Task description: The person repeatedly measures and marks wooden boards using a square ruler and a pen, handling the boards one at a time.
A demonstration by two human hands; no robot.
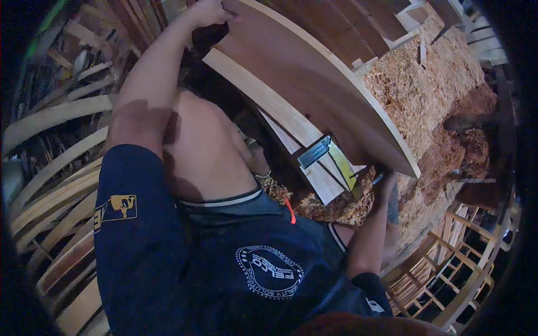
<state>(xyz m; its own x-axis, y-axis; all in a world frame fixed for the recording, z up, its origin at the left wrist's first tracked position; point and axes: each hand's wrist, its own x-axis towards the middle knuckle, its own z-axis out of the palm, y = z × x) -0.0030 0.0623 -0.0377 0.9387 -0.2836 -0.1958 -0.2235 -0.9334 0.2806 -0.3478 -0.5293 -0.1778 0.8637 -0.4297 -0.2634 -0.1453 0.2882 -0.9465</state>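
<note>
A long wooden board (pixel 314 73) with a brown face and a pale, curved edge stands tilted across the space in front of me. At its upper left end, my left hand (pixel 210 14) is closed around the board. Near its lower right end is my right hand (pixel 386 182), fingers curled and partly hidden; a bit of blue shows there. Between the board and my legs lies a pale wooden bar (pixel 263 95). At the bar's lower end sit a blue-grey metal plate (pixel 315 152) and a yellow-green piece (pixel 342 165), whose kind I cannot tell.
Wood shavings (pixel 403 73) cover the ground beyond the board, with a reddish-brown heap (pixel 465 145) at the right. Curved wooden pieces (pixel 56 117) are stacked on the left. A slatted wooden frame (pixel 448 263) stands at lower right. An orange strip (pixel 290 210) hangs by my lap.
</note>
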